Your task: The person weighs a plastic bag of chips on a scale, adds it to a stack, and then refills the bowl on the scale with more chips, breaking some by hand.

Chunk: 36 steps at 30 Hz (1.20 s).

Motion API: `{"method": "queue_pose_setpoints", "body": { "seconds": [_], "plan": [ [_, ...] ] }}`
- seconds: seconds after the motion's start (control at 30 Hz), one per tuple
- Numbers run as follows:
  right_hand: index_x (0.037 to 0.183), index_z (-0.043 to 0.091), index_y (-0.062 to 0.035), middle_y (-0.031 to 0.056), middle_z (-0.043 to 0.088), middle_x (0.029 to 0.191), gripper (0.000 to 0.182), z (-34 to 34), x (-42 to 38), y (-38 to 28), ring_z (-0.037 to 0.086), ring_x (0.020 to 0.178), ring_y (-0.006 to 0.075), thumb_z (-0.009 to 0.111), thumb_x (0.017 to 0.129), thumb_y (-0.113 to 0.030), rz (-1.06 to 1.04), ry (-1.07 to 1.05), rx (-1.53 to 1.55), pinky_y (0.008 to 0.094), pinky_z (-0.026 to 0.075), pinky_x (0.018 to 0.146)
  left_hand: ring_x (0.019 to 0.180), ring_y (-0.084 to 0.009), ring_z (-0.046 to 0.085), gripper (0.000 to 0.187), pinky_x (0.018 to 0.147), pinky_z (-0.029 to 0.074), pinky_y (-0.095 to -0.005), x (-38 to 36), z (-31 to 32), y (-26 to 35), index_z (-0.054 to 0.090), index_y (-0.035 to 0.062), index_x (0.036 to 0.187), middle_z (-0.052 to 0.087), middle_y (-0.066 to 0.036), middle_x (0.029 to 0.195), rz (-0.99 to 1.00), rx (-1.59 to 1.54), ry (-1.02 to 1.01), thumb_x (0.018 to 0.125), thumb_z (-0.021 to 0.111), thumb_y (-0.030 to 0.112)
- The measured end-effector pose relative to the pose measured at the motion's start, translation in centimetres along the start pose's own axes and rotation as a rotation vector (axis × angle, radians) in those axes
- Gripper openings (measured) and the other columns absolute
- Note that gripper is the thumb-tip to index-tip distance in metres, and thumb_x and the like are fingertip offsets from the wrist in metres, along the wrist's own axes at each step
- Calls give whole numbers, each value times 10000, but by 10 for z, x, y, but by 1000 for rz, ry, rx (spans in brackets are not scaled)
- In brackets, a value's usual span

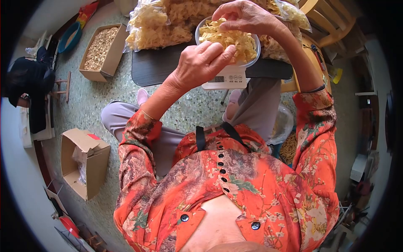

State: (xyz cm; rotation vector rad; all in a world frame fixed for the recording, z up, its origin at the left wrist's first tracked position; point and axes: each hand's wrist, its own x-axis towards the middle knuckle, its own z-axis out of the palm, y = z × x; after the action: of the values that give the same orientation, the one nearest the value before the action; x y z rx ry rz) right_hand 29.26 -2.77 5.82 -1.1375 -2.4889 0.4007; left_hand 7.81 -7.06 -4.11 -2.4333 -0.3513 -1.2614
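A clear round bowl (255,55) full of pale yellow dried strips (231,39) rests on a white digital scale (233,80) at the edge of a dark table (157,67). My left hand (201,61) is at the bowl's near left side, its fingers curled against the strips; whatever it pinches is too small to name. Over the far side of the bowl is my right hand (245,17), its fingers bent down onto the strips and partly hidden. The scale's display is too small to read surely.
Bags of dried strips (157,25) are piled behind the bowl. A box of brown pieces (100,48), an open carton (86,164) and a blue basin (69,38) stand on the left floor. Another person in dark clothes (31,80) is at far left. Wooden chair (331,21) at upper right.
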Motion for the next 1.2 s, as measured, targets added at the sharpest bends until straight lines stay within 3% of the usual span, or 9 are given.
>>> {"method": "queue_pose_setpoints", "body": {
  "seconds": [0.17, 0.3, 0.37, 0.5, 0.6, 0.63, 0.77, 0.93, 1.2],
  "plan": [
    [1027, 731, -76, 55, 686, 813, 193, -2, -6, 5, 630, 764, 146, 708, 864, -177, 74, 20, 116, 314, 528, 710, 605, -118, 542, 500, 450, 434, -283, 2, 8, 1, 661, 115, 1263, 466, 16, 727, 23, 37, -16, 798, 779, 253],
    [1025, 734, -84, 42, 687, 803, 152, -4, -5, 1, 628, 749, 120, 691, 894, -149, 79, 55, 202, 287, 527, 697, 592, -103, 521, 491, 442, 421, -269, 0, 10, -2, 655, 109, 1275, 426, 19, 714, 46, 93, -30, 820, 763, 258],
    [1020, 728, -67, 30, 694, 805, 129, -5, -12, -7, 625, 747, 93, 681, 923, -137, 235, 86, 291, 258, 522, 695, 591, -100, 519, 480, 441, 420, -265, -2, 11, 3, 655, 105, 1273, 424, 20, 715, 62, 116, -36, 830, 755, 259],
    [1015, 715, -31, 10, 710, 818, 140, -6, -9, 8, 626, 766, 71, 697, 925, -136, 108, 180, 422, 246, 524, 698, 592, -95, 518, 457, 441, 422, -263, -2, 12, 2, 652, 90, 1272, 425, 20, 715, 82, 159, -65, 849, 735, 241],
    [1025, 714, -30, 15, 713, 823, 141, -10, -11, -1, 630, 766, 76, 692, 933, -135, 187, 279, 294, 242, 523, 699, 596, -94, 520, 456, 445, 427, -260, -2, 13, 3, 649, 77, 1273, 427, 19, 717, 86, 159, -58, 850, 731, 228],
    [1025, 711, -24, 25, 714, 824, 152, -8, -9, 4, 638, 752, 82, 689, 945, -152, 153, 304, 438, 250, 524, 677, 600, -95, 522, 461, 448, 430, -258, -2, 12, 3, 647, 70, 1273, 430, 19, 720, 86, 161, -57, 846, 731, 223],
    [1026, 702, -16, 34, 715, 824, 169, -10, -8, 8, 646, 724, 84, 688, 954, -168, 224, 338, 399, 255, 530, 642, 609, -97, 528, 457, 452, 434, -254, -3, 14, 1, 650, 62, 1266, 442, 16, 731, 97, 162, -58, 841, 731, 208],
    [1043, 688, -11, 15, 690, 806, 158, -12, -7, 7, 628, 672, 65, 674, 965, -147, 136, 454, 560, 219, 524, 587, 628, -105, 545, 446, 461, 442, -262, -2, 8, 0, 648, 56, 1263, 462, 11, 743, 90, 164, -91, 840, 720, 176],
    [1053, 686, -3, 12, 674, 805, 143, -9, -14, 4, 619, 669, 62, 673, 963, -114, 120, 551, 454, 218, 524, 572, 636, -120, 565, 457, 473, 458, -269, -3, 4, -1, 660, 63, 1236, 497, 9, 764, 74, 151, -93, 794, 728, 155]
  ]
}}
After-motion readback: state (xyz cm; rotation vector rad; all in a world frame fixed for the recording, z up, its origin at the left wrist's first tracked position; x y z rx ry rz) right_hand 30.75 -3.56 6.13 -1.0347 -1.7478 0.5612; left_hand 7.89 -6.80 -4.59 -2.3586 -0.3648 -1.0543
